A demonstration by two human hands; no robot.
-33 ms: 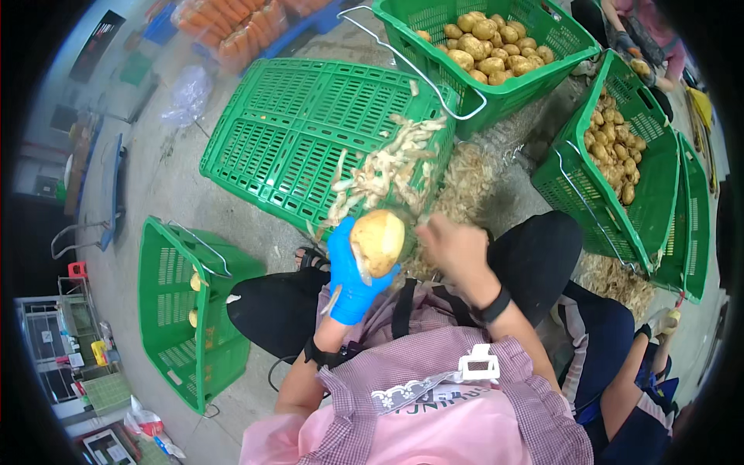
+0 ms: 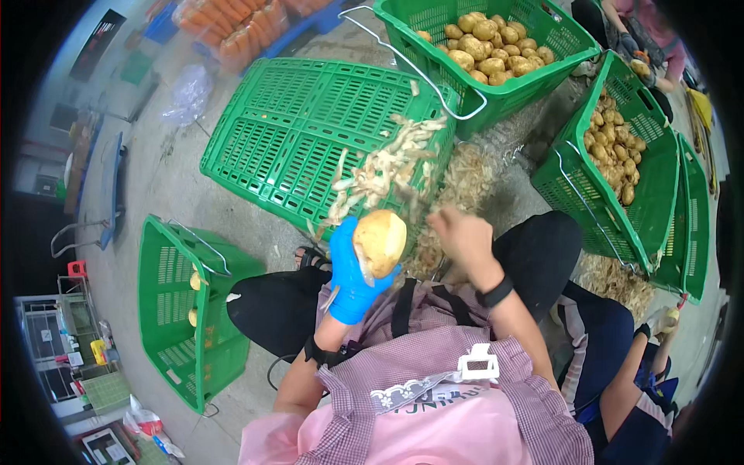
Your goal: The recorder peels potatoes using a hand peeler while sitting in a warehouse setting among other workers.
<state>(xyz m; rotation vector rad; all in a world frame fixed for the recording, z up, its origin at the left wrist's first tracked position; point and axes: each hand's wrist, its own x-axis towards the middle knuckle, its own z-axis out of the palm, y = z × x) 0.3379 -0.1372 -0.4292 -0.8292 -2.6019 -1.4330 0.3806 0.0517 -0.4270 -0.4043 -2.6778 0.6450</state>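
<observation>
**Half-peeled potato up in the blue glove**

Your left hand (image 2: 350, 279), sheathed in a smooth blue rubber glove, has its fingers wrapped round a potato (image 2: 380, 242), gripping it from below and behind. The potato is a rounded oval, pale yellow and slick where the skin is off, with a duller brown patch along its upper edge. It sits above your lap, right in front of your chest.

Your right hand (image 2: 463, 239) is bare and just beside the potato, on its right. It's blurred, so you can't tell whether the fingers are curled round a tool or simply bunched; they look drawn in narrow.

Thin, curly peelings (image 2: 384, 170) lie heaped on an upturned green plastic crate (image 2: 294, 132), its slatted base ribbed like a grid. More shavings form a straw-like pile (image 2: 465, 182) on the concrete floor beyond your knees.

Ahead, a green basket (image 2: 504, 97) with a wire handle holds knobbly unpeeled potatoes (image 2: 488, 43). A second basket (image 2: 589, 201) to the right is tilted and filled likewise. On your left, another basket (image 2: 167, 310) holds a few pale peeled ones (image 2: 194, 280).
</observation>
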